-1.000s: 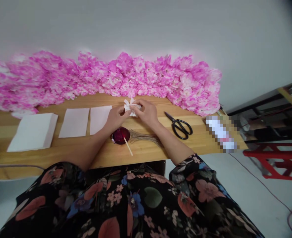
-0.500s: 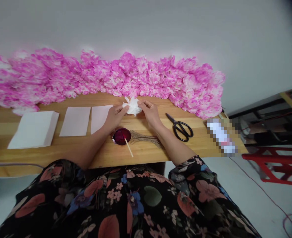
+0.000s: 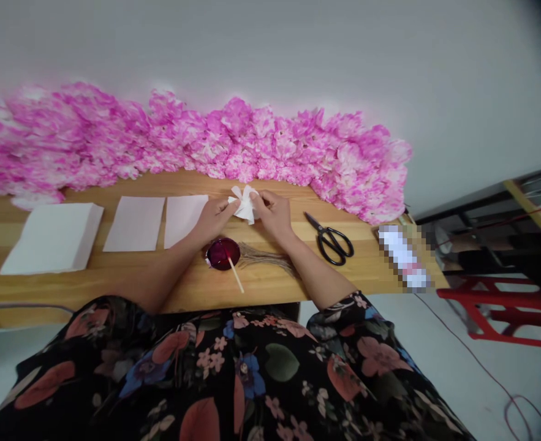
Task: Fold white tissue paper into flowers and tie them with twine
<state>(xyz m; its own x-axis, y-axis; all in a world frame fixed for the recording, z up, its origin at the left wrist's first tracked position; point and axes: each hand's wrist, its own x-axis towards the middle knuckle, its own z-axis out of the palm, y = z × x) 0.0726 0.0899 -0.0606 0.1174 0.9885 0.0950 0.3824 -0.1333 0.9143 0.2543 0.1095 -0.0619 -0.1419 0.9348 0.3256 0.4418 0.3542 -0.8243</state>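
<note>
Between my two hands is a white tissue-paper flower (image 3: 245, 206), its layers partly spread. My left hand (image 3: 215, 217) pinches its left side, and my right hand (image 3: 272, 211) pinches the right side. Nearer to me stands a small bowl of dark magenta liquid (image 3: 219, 254) with a thin wooden stick (image 3: 236, 275) leaning out of it. A bundle of thin brown strands (image 3: 265, 256) lies beside the bowl, its right end hidden under my right forearm.
A thick stack of white paper (image 3: 52, 237) and two thinner pale sheets or piles (image 3: 135, 223) lie to the left. Black-handled scissors (image 3: 329, 239) rest on the right. Pink-and-white paper flowers (image 3: 233, 138) line the wall. A red stool (image 3: 504, 312) stands beyond the wooden table (image 3: 160, 285).
The white flower has changed shape between my fingers, with its layers now bunched more upright and hanging toward me. My view has shifted slightly; both hands still pinch the flower.
</note>
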